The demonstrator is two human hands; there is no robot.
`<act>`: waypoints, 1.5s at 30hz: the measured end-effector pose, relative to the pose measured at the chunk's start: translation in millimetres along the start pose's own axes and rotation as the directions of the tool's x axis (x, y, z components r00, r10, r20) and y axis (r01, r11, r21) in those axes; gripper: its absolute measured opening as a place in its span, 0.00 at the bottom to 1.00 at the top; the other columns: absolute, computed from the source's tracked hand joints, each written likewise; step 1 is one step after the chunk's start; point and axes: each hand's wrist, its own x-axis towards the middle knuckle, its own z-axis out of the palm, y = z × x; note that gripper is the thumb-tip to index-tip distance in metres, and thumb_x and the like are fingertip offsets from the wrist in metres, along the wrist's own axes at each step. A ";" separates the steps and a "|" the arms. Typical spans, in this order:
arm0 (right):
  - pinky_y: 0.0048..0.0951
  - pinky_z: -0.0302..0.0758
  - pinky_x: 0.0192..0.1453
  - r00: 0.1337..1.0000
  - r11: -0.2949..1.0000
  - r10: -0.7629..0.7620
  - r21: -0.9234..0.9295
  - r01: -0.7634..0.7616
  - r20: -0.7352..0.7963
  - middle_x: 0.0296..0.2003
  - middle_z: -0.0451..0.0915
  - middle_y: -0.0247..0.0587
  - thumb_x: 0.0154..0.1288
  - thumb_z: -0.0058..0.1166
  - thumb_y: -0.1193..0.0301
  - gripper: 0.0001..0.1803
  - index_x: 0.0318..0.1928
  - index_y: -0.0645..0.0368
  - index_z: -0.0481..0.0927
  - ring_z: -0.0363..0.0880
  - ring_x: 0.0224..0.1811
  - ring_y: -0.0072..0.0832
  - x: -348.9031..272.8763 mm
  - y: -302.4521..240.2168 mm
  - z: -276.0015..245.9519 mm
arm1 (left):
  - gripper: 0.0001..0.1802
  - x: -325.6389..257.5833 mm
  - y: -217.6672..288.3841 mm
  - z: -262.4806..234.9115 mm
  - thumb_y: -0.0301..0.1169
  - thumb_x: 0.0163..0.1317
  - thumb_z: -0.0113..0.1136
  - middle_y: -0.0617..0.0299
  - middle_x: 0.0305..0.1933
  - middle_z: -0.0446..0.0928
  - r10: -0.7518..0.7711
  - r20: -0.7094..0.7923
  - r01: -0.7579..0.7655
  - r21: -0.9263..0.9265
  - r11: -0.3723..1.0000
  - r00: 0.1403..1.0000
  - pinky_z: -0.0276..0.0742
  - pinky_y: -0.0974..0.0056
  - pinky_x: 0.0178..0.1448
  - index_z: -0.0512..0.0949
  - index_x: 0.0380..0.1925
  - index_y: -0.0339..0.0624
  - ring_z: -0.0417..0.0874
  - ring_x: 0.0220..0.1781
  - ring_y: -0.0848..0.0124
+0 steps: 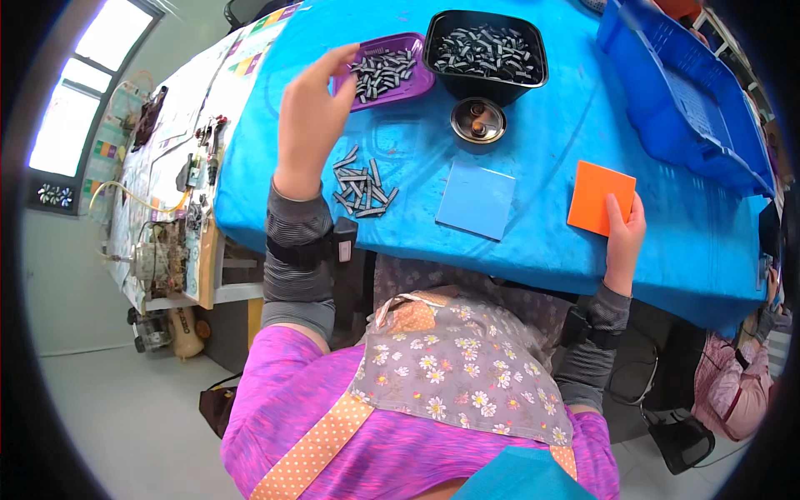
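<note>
My left hand (315, 118) is raised at the left edge of a purple tray (422, 77). Its thumb and fingers are apart, with nothing visible between them. Small black pieces with whitish stripes (385, 73) lie heaped in that tray. Just nearer to me, a loose pile of similar striped strips (364, 187) rests on the blue cloth (392, 233). Over on the right, my right hand (625, 235) grips the lower right edge of a flat orange square (596, 200), thumb on top. A light blue square (477, 202) lies flat between the two hands.
Beyond the squares stands a deep black tub (486, 85) full of striped pieces. A round tin (478, 123) with brownish contents sits before it. A large blue plastic crate (687, 100) takes up the far right. Another bench (167, 179) with tools adjoins on the left.
</note>
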 end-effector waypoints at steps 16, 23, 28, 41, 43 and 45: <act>0.24 0.69 0.54 1.000 1.000 0.013 -0.001 -0.013 -0.016 0.47 0.77 0.39 0.67 0.53 0.70 0.20 0.55 0.68 0.71 0.74 0.49 0.23 8.3 11.8 1.5 | 0.14 -82.8 -18.3 5.8 0.41 0.53 0.62 0.52 0.31 0.80 -0.621 0.460 0.529 0.328 0.783 0.634 0.75 0.56 0.40 0.80 0.28 0.39 0.81 0.37 0.55; 0.26 0.68 0.57 0.999 1.000 -0.003 0.000 0.003 0.038 0.50 0.75 0.41 0.69 0.50 0.69 0.21 0.57 0.69 0.68 0.73 0.52 0.25 7.8 16.9 -8.8 | 0.12 -100.4 -20.4 26.4 0.37 0.50 0.64 0.53 0.32 0.77 -0.481 0.466 0.424 0.229 0.876 0.743 0.74 0.55 0.43 0.78 0.29 0.40 0.78 0.39 0.55; 0.26 0.68 0.58 0.999 1.000 0.004 -0.029 -0.002 0.046 0.50 0.75 0.40 0.69 0.50 0.67 0.21 0.57 0.68 0.69 0.73 0.52 0.25 8.2 19.3 -9.1 | 0.09 -101.6 -15.8 25.7 0.33 0.51 0.62 0.54 0.31 0.77 -0.329 0.338 0.293 0.154 0.944 0.882 0.74 0.56 0.42 0.78 0.28 0.39 0.78 0.36 0.55; 0.26 0.68 0.56 0.998 0.998 -0.039 -0.041 0.041 0.044 0.48 0.76 0.40 0.68 0.51 0.70 0.19 0.55 0.68 0.70 0.73 0.51 0.25 7.2 9.8 -4.3 | 0.09 -88.0 6.1 22.2 0.21 0.58 0.57 0.60 0.35 0.81 -0.392 0.403 0.545 -0.406 0.733 0.827 0.75 0.71 0.43 0.81 0.39 0.35 0.80 0.38 0.77; 0.26 0.69 0.56 0.999 0.997 -0.030 -0.073 0.031 0.019 0.48 0.76 0.40 0.68 0.52 0.70 0.18 0.54 0.68 0.71 0.73 0.50 0.25 6.4 8.0 -1.1 | 0.10 -88.4 9.1 22.6 0.20 0.58 0.56 0.61 0.36 0.81 -0.382 0.437 0.572 -0.495 0.654 0.814 0.75 0.71 0.45 0.81 0.40 0.34 0.80 0.39 0.77; 0.24 0.69 0.55 1.000 1.000 0.000 0.013 0.000 -0.009 0.47 0.77 0.39 0.68 0.52 0.69 0.18 0.53 0.68 0.72 0.74 0.49 0.23 3.9 5.5 3.7 | 0.10 -85.9 17.3 24.3 0.18 0.59 0.55 0.61 0.38 0.81 -0.373 0.463 0.592 -0.565 0.575 0.804 0.75 0.72 0.46 0.81 0.40 0.33 0.79 0.41 0.77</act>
